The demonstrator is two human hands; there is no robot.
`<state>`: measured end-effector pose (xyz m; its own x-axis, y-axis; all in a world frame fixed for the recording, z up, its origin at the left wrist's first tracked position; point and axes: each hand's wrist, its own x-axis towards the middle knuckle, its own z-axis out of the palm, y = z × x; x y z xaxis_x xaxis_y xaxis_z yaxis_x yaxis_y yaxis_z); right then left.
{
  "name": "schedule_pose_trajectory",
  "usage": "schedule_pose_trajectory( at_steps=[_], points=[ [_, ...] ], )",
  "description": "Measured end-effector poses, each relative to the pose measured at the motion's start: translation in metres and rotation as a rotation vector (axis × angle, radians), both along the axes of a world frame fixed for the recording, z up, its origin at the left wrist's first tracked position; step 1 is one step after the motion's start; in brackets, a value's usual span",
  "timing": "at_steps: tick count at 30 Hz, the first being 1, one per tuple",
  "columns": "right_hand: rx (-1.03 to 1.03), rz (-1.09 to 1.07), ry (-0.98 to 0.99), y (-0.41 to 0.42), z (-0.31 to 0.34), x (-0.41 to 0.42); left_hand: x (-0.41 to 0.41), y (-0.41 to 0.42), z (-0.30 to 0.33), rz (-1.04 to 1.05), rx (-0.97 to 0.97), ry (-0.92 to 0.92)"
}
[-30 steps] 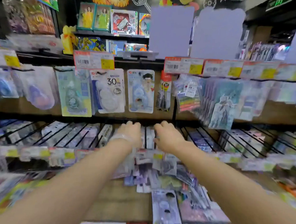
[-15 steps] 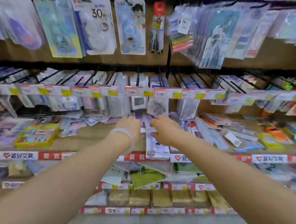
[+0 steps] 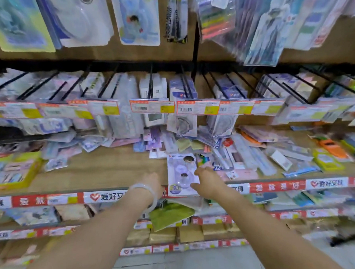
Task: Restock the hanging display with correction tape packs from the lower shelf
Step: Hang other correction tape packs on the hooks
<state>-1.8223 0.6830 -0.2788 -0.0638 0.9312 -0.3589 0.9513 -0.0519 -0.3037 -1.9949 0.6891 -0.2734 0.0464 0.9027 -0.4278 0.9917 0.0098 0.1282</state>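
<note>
A correction tape pack (image 3: 180, 175) with a cartoon figure and a pale purple dispenser lies flat at the front edge of the wooden lower shelf (image 3: 109, 172). My right hand (image 3: 208, 183) pinches its right edge between forefinger and thumb. At the pack's left edge, on the shelf front, sits my left hand (image 3: 152, 183), which wears a white bracelet; its fingers are hidden behind the back of the hand. Similar packs hang on the display above (image 3: 137, 19). A heap of loose packs (image 3: 192, 145) lies behind the held one.
A row of black wire pegs with price tags (image 3: 196, 108) juts out just above the shelf. Yellow and orange stationery packs (image 3: 327, 160) lie at the right, a yellow box (image 3: 10, 170) at the left. Lower shelves (image 3: 168, 216) hold green and tan goods.
The view has tilted down. Both hands dropped from the peg row to the wooden shelf's front edge, and my right hand has taken hold of the pack's right edge.
</note>
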Motion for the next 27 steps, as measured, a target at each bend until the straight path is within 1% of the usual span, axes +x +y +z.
schedule_pose_trajectory(
  at_steps=[5, 9, 12, 14, 18, 20, 22, 24, 25, 27],
  points=[
    [-0.059, -0.111, 0.059, 0.029, -0.024, -0.004, 0.008, 0.031, -0.028, 0.171, -0.074, -0.276],
    [-0.104, -0.204, 0.094, 0.045, -0.039, -0.005, 0.018, 0.05, -0.047, 0.208, -0.123, -0.451],
    [-0.127, -0.233, 0.132, 0.05, -0.048, -0.005, 0.026, 0.06, -0.057, 0.289, -0.149, -0.525],
    [-0.109, -0.249, 0.158, 0.052, -0.052, -0.004, 0.03, 0.064, -0.06, 0.34, -0.173, -0.539],
    [-0.047, -0.38, 0.318, 0.055, -0.057, -0.002, 0.034, 0.069, -0.066, 0.48, -0.232, -0.591],
    [-0.02, -0.449, 0.432, 0.056, -0.055, -0.002, 0.034, 0.071, -0.067, 0.595, -0.271, -0.668],
    [-0.012, -0.48, 0.497, 0.059, -0.055, -0.003, 0.027, 0.076, -0.073, 0.707, -0.358, -0.793],
    [-0.011, -0.481, 0.504, 0.061, -0.054, -0.003, 0.017, 0.079, -0.072, 0.75, -0.407, -0.85],
    [-0.008, -0.473, 0.491, 0.062, -0.054, -0.003, 0.01, 0.08, -0.073, 0.73, -0.431, -0.841],
    [-0.012, -0.444, 0.413, 0.063, -0.054, -0.004, -0.004, 0.082, -0.075, 0.706, -0.419, -0.822]
  ],
)
